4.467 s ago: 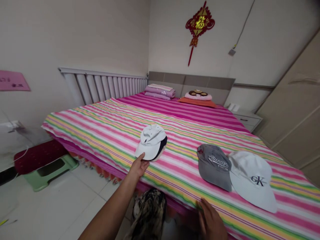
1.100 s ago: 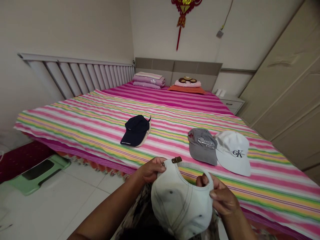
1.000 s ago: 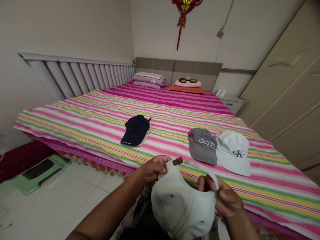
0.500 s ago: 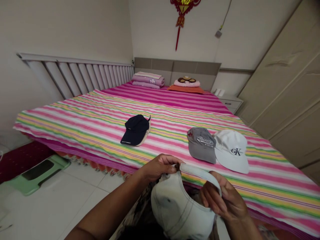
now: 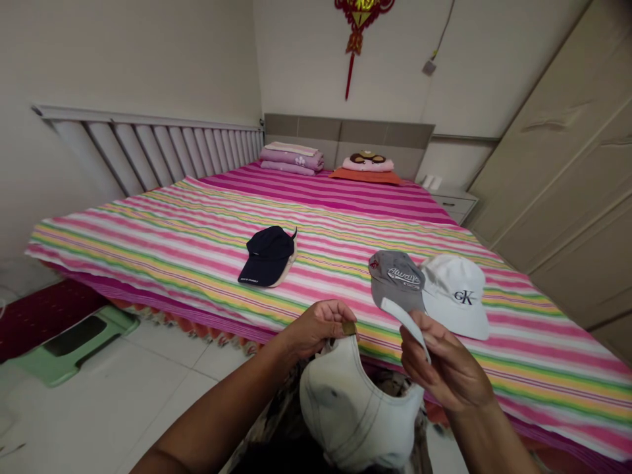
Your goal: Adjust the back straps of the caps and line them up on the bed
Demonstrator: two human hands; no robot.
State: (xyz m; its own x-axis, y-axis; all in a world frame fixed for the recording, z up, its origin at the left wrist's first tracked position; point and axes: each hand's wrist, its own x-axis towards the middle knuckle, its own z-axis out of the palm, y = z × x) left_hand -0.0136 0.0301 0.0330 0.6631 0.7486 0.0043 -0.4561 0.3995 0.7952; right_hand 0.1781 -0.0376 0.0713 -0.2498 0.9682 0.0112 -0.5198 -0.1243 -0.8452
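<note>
Pinching a pale cap (image 5: 353, 401) at its back, the left hand (image 5: 320, 327) has thumb and fingers pressed close together beside the brass-coloured buckle (image 5: 349, 328). The right hand (image 5: 451, 362) has its fingers curled, with little more than the thickness of the strap (image 5: 396, 314) between them and the thumb. The strap's free end points up and stands apart from the buckle, leaving the rear gap unbridged. The cap is held just in front of the bed (image 5: 148, 240), its brim out of sight.

It looks light and soft, likely to sag unless steadied, with nothing fragile about it; the strap seems pliable yet firm enough to keep its curve. The buckle is small and perhaps slick, so the cloth right beside it looks the surest place to grip, and the strap near its tip.

A striped cover in pink, yellow and green lies over the bed, slightly rumpled. On it rest a navy cap (image 5: 269, 253), and, farther right, a grey cap (image 5: 397, 280) touching a white cap (image 5: 457, 296). Folded bedding (image 5: 291, 161) sits by the headboard (image 5: 301, 135), a red ornament (image 5: 363, 20) hangs above, and a green stool (image 5: 81, 342) stands on the tiled floor (image 5: 153, 395)
</note>
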